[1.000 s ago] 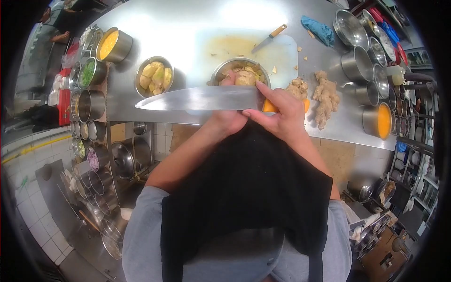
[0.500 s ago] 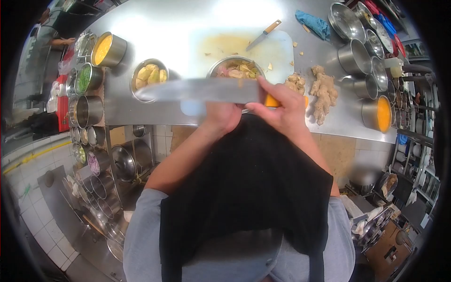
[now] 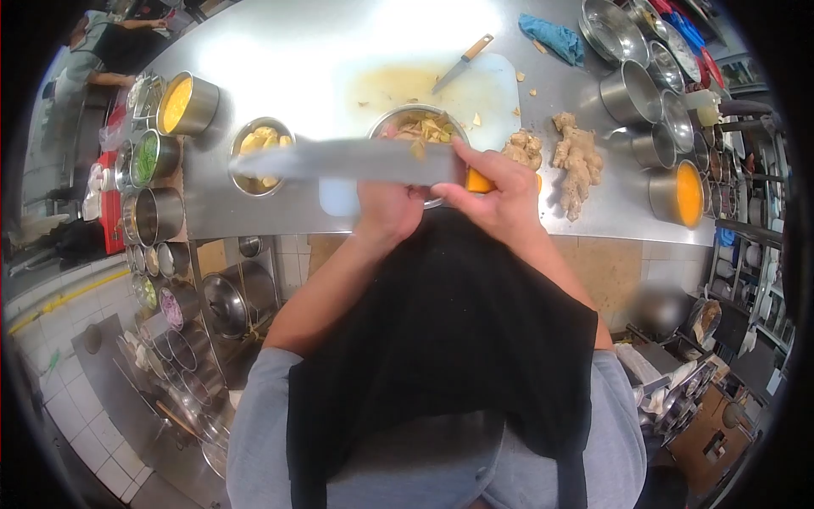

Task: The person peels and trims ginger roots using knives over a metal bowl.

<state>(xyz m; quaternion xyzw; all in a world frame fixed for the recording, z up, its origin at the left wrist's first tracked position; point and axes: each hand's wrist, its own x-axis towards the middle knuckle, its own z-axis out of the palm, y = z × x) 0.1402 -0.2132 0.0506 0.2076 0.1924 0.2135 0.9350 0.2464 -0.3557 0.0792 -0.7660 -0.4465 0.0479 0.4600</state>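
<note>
A steel table [image 3: 254, 219] spans the view, its top glaring white toward the far side. A pale cutting board [image 3: 502, 85] lies flat near the middle. To its left stands a round bowl [image 3: 270, 192] of peeled yellow pieces, then a deep pot [image 3: 204, 106] with yellow contents. On the right — straight on the metal — lie a large knobbly ginger root [image 3: 578, 165], a smaller ginger piece [image 3: 525, 148], little scraps [image 3: 532, 92] and a crumpled blue cloth [image 3: 555, 41].

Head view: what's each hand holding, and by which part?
Right hand: chef's knife, gripped where the blade meets the orange handle. Left hand: can't tell; its fingers are hidden behind the knife.
</note>
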